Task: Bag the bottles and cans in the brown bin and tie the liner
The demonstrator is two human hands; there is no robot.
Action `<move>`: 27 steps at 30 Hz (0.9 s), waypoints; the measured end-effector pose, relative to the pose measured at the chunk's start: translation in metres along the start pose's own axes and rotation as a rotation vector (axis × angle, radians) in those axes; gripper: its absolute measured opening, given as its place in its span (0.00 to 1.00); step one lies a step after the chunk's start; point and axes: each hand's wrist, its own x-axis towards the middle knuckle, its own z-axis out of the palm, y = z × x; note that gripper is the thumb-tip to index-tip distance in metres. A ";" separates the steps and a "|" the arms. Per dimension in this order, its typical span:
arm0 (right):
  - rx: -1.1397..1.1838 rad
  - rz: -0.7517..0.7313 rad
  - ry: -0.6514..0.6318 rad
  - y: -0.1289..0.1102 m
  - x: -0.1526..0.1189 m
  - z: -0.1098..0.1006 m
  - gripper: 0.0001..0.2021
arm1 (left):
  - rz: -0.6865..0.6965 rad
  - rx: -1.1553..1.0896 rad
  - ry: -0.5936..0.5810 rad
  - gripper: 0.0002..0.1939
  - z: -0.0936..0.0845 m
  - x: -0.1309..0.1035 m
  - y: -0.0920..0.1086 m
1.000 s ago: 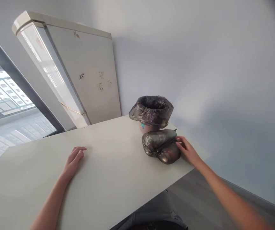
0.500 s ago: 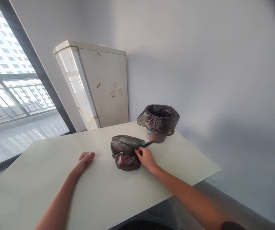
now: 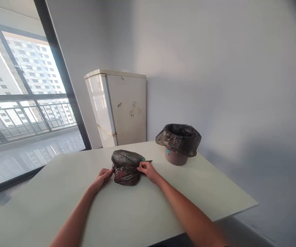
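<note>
**Both hands at a tied dark bag on the tabletop**

The pale tabletop (image 3: 60,192) fills the lower part of the view, and both bare forearms reach out over it from the near edge, converging toward its middle. The left arm runs up from the lower left, the right arm from the lower right, each nearly straight and low over the surface.

Behind the tabletop stands a white fridge (image 3: 119,106) against the wall, with a large window (image 3: 21,103) to its left. Toward the far right of the tabletop sits a small bin (image 3: 178,143), lined with a dark bag folded over its rim (well apart from the hands).

Between the hands lies the bundled dark plastic bag (image 3: 126,167), resting on the tabletop near its centre. The left hand (image 3: 104,176) meets the bag's left end with fingers curled narrowly, fingertips touching the gathered plastic there; whether it truly pinches the plastic I cannot tell. The right hand (image 3: 148,170) is closed narrowly on the bag's right end, thumb and fingers pinching the plastic beside a thin dark tail that sticks out to the right.
</note>
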 end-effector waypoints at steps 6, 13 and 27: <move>0.102 0.017 -0.057 -0.003 0.000 -0.004 0.25 | 0.014 0.020 0.028 0.39 -0.001 0.000 -0.005; 0.155 0.013 -0.104 0.002 0.001 -0.004 0.25 | 0.018 0.007 0.032 0.40 0.000 -0.002 -0.003; 0.206 0.015 -0.140 0.004 0.003 -0.005 0.25 | 0.026 -0.034 0.055 0.38 0.007 -0.006 0.009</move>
